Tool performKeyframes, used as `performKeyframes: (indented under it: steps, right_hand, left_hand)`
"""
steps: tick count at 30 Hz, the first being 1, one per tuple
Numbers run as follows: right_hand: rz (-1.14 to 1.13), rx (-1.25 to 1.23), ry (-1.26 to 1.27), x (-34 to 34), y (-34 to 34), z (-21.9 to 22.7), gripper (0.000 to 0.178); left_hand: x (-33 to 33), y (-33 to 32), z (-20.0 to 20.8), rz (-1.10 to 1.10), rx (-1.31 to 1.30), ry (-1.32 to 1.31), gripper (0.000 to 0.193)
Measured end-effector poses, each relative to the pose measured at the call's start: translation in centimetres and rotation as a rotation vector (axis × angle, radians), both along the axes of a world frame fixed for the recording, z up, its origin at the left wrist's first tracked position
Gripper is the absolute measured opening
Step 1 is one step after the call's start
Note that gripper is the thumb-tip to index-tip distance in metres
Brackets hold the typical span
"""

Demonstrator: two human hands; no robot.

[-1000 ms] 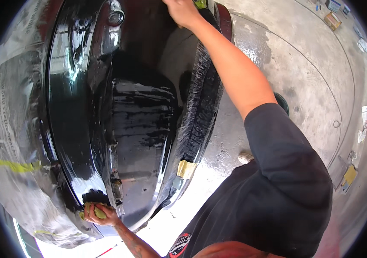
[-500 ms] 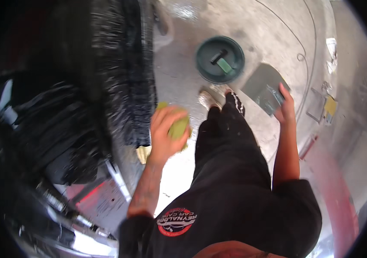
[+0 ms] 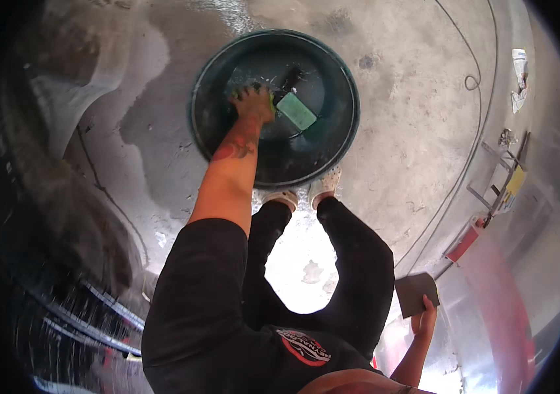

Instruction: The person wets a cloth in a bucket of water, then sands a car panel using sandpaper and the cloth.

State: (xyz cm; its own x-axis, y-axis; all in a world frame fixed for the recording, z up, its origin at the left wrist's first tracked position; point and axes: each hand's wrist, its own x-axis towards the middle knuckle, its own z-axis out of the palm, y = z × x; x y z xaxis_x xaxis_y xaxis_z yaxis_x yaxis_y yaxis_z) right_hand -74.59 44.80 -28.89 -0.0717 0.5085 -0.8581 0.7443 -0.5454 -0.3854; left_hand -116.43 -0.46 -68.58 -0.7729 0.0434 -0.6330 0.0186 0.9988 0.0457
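My left hand (image 3: pixel 252 105) reaches down into a dark green round tub (image 3: pixel 349 131) with water in it. Its fingers press over a yellow-green sponge (image 3: pixel 271 104), of which only the edges show. Right beside that hand, a light green rectangular block (image 3: pixel 297 111) lies in the tub, and a dark object (image 3: pixel 292 77), blurred by the water, is just beyond it. Held out low on the right, my right hand (image 3: pixel 426 318) pinches a dark grey-brown sheet of sandpaper (image 3: pixel 415 293) by its edge, thumb on top.
My shoes (image 3: pixel 324 184) stand against the tub's near rim. A thin cable (image 3: pixel 478 125) curves over the concrete floor on the right, near a metal frame (image 3: pixel 496 172), a red object (image 3: pixel 465 240) and crumpled paper (image 3: pixel 519 79). Dark sheeting (image 3: pixel 63 210) hangs on the left.
I have bent down over the tub. My left hand has carried the sponge forward into the water. My right hand has drawn back toward me with the sandpaper.
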Motion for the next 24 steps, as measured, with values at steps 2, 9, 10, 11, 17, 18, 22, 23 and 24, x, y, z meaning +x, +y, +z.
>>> performKeyframes:
  steps: [2,9,10,11,17,18,22,23,24]
  right_hand:
    - [0.001,0.069,-0.022,1.0,0.8,-1.5,0.047]
    - [-0.018,-0.180,0.172,-7.1,0.1,-4.4,0.047]
    - [-0.025,-0.255,0.271,-9.1,-0.9,-4.1,0.048]
    - [0.007,-0.326,0.342,-10.7,-1.5,-3.7,0.049]
    - [0.148,-0.622,0.507,-20.7,-7.7,0.9,0.051]
    - [0.180,-0.668,0.529,-22.2,-9.8,2.6,0.051]
    - [0.355,-0.937,0.672,-27.5,-20.2,9.0,0.048]
    - [0.446,-0.974,0.688,-28.4,-23.2,11.6,0.048]
    - [0.526,-1.003,0.721,-29.6,-27.0,15.0,0.048]
  left_hand:
    - [0.6,1.5,-1.6,-0.090,-0.250,-0.149,0.084]
    - [-1.1,-3.0,8.8,0.418,0.197,-0.273,0.086]
    - [-1.2,-5.3,12.0,0.517,0.305,-0.189,0.090]
    - [-0.1,-6.2,15.3,0.582,0.524,-0.093,0.078]
    - [2.9,-4.0,42.6,1.231,1.499,-0.240,0.051]
    - [4.0,-5.0,48.0,1.150,1.529,-0.133,0.050]
    - [6.9,-10.3,71.1,0.609,1.228,0.390,0.037]
    - [8.1,-11.9,76.8,0.563,1.158,0.478,0.033]
    - [9.1,-13.5,83.2,0.427,1.027,0.616,0.033]
